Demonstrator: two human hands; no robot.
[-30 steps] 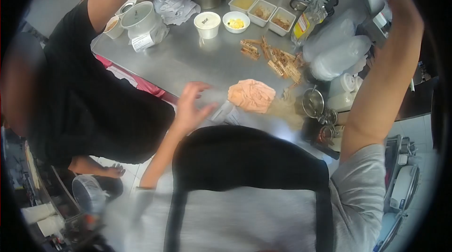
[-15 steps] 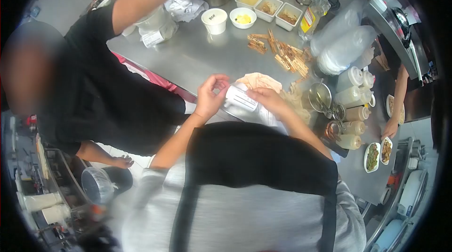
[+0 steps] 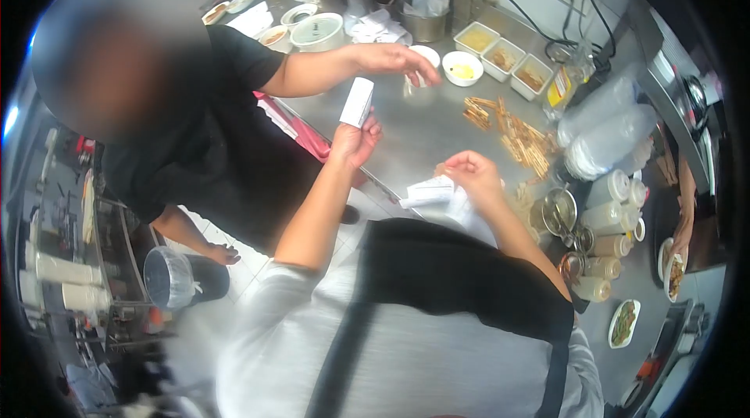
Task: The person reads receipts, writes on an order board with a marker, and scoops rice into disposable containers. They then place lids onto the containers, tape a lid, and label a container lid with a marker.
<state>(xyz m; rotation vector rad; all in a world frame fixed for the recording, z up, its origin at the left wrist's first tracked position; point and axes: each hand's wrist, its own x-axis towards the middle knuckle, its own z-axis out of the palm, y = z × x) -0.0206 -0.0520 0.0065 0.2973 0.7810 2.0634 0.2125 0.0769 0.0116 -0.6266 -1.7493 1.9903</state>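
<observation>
My left hand (image 3: 357, 141) is raised over the near edge of the steel counter and closed round a white printed paper slip (image 3: 357, 102). Nearer my apron, my right hand (image 3: 478, 177) has its fingers curled together. More white paper slips (image 3: 430, 192) with print stick out from under those fingers; the palm side is hidden. A co-worker in a black shirt (image 3: 226, 160) stands at my left, with one hand (image 3: 402, 60) stretched over the counter beyond my left hand.
Wooden clothespins (image 3: 522, 141) lie on the counter (image 3: 414, 125). Behind them stand a white bowl (image 3: 462, 69) and food trays (image 3: 504, 57). Squeeze bottles (image 3: 605, 215) line the right side. Another person's hand (image 3: 681, 238) is by dishes at far right. A lined bin (image 3: 183, 277) stands on the floor.
My hands have parted: the left moved up and away with a slip, the right stays by the other slips. The co-worker's raised arm has come down over the counter. The view has shifted.
</observation>
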